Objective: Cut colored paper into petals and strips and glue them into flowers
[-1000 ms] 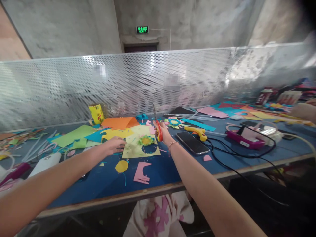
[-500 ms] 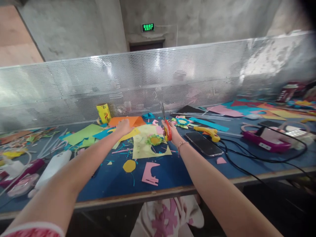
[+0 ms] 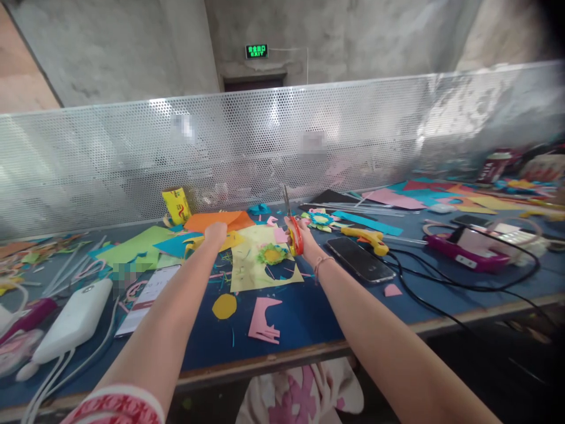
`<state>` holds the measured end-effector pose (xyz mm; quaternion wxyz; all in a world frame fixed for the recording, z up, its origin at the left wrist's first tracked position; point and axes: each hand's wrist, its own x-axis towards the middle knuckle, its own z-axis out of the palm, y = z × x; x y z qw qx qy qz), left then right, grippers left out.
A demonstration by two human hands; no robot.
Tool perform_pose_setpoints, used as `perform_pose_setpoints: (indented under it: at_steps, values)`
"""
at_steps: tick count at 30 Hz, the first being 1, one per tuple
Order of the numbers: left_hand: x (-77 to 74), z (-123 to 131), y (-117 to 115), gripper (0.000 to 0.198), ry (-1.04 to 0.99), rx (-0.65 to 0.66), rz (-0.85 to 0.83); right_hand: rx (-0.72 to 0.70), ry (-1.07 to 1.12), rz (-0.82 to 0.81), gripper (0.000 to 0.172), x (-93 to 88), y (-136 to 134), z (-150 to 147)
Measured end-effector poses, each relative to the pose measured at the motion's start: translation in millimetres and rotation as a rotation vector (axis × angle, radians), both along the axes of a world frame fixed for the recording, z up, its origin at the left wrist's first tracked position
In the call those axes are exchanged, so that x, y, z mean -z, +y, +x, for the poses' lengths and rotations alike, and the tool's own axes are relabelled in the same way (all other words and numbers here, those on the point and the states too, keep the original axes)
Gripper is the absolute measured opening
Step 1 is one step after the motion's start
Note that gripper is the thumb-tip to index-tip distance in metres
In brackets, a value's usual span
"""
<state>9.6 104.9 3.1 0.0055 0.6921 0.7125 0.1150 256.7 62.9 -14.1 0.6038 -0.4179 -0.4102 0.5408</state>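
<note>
My right hand point(image 3: 308, 241) is closed round the red and yellow handles of a pair of scissors point(image 3: 296, 234), whose blades point up and away. My left hand point(image 3: 216, 234) reaches to the near edge of an orange sheet point(image 3: 241, 220), beside yellow paper point(image 3: 235, 239). Its fingers look curled, and what they hold, if anything, is hidden. Between the hands lies a pale yellow sheet point(image 3: 245, 277) with a cut-out gap. A green and yellow paper flower point(image 3: 272, 254) rests on it. Closer to me are a yellow disc point(image 3: 224, 306) and a pink offcut point(image 3: 263, 321).
Right of the scissors lie a black phone point(image 3: 359, 259), a yellow glue gun point(image 3: 366, 237) and black cables point(image 3: 424, 282). A white power bank point(image 3: 73, 321) and a lit phone point(image 3: 148, 300) are at left. A perforated metal screen point(image 3: 247, 147) stands behind the table.
The view has shifted slightly, and my left forearm has swung right, uncovering the lit phone. My left hand has drawn a little closer to me. The scissors remain in my right hand.
</note>
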Motion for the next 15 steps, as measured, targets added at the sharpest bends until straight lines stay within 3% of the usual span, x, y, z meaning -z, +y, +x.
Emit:
perform_pose_setpoints:
  at_steps: [4, 11, 13, 15]
  values:
    - [-21.7, -13.8, -5.2, 0.032, 0.125, -0.096, 0.123, -0.026, -0.014, -0.008, 0.034, -1.4, -2.5, 2.0]
    - [-98.8, -52.1, -22.6, 0.032, 0.178, -0.227, 0.421, -0.009, -0.033, 0.013, 0.034, -2.6, -4.1, 1.2]
    - [-116.8, -64.9, -22.6, 0.016, -0.026, -0.264, 0.480, -0.013, -0.031, 0.014, 0.036, -3.0, -4.6, 1.1]
    - [-131.4, -76.1, -19.7, 0.004, -0.503, -0.320, 0.469, -0.013, -0.019, 0.016, 0.038, -3.2, -5.2, 1.5]
